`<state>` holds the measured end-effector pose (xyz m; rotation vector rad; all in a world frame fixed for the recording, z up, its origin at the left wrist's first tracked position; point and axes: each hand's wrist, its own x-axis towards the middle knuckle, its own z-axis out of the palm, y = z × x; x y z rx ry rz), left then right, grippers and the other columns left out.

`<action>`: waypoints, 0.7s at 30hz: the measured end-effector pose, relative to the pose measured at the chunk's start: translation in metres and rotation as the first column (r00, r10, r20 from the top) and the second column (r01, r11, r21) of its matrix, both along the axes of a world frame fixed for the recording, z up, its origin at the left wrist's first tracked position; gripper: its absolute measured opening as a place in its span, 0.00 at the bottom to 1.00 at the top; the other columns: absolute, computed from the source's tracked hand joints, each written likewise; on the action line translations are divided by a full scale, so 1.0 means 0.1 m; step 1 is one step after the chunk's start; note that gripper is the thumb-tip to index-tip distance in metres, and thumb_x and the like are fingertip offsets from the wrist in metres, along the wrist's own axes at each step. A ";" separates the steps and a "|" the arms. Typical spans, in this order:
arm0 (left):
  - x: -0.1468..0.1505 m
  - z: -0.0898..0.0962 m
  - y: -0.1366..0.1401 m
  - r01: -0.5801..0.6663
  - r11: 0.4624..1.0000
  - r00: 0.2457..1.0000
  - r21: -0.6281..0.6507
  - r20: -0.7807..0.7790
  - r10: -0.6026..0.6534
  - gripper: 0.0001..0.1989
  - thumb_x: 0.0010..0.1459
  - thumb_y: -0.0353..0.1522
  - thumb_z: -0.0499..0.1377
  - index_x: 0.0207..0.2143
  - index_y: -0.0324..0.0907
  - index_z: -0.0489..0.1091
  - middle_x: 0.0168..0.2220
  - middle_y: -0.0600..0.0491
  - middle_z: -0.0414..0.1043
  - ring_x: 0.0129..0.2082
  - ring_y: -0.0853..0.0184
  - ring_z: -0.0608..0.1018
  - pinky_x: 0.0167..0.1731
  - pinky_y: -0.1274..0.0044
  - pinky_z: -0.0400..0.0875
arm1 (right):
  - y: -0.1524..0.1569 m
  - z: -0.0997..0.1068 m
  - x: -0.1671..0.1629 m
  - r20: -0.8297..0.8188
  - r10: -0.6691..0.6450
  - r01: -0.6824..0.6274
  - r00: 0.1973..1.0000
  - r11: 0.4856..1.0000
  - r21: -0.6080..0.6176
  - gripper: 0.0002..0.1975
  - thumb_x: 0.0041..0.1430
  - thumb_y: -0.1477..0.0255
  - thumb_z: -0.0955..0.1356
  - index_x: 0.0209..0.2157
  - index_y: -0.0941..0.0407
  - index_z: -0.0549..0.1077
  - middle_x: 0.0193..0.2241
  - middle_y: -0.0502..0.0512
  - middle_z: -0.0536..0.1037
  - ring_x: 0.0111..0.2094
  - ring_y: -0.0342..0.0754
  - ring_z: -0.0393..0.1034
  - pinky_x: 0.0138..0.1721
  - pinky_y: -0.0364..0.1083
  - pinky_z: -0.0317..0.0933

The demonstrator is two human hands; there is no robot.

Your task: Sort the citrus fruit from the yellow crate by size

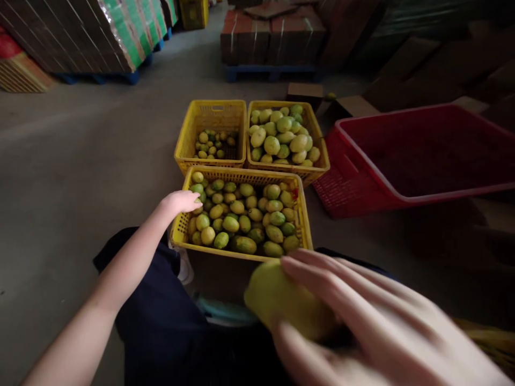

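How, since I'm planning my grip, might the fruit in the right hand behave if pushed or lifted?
The fruit would probably roll if pushed, given its rounded sides. Being roughly oval, it may veer. It seems fairly stiff: no sag shows in the right hand.

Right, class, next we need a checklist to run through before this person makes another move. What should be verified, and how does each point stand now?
1. Right hand has hold of the large yellow-green fruit: ok, thumb and fingers are about it.
2. Left hand is free of fruit: cannot tell; it is at the left side of the near yellow crate, fingertips unclear.
3. Far left yellow crate has spare room: ok, its fruit lies low.
4. Far right yellow crate has plenty of room: not ok, its fruit is piled high.
5. Red crate has nothing in it: cannot tell, too dark inside.
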<state>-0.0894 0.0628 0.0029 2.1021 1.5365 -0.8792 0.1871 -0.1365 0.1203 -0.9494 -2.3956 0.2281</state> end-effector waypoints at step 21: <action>0.45 -1.52 -0.31 0.127 0.987 0.989 0.096 0.063 -0.133 0.08 0.60 0.28 0.58 0.37 0.43 0.77 0.49 0.41 0.75 0.55 0.54 0.71 0.55 0.61 0.61 | 0.84 -0.99 0.14 0.204 -0.133 0.145 0.970 0.988 -0.044 0.29 0.50 0.72 0.71 0.55 0.56 0.66 0.43 0.60 0.74 0.35 0.50 0.71 0.33 0.46 0.66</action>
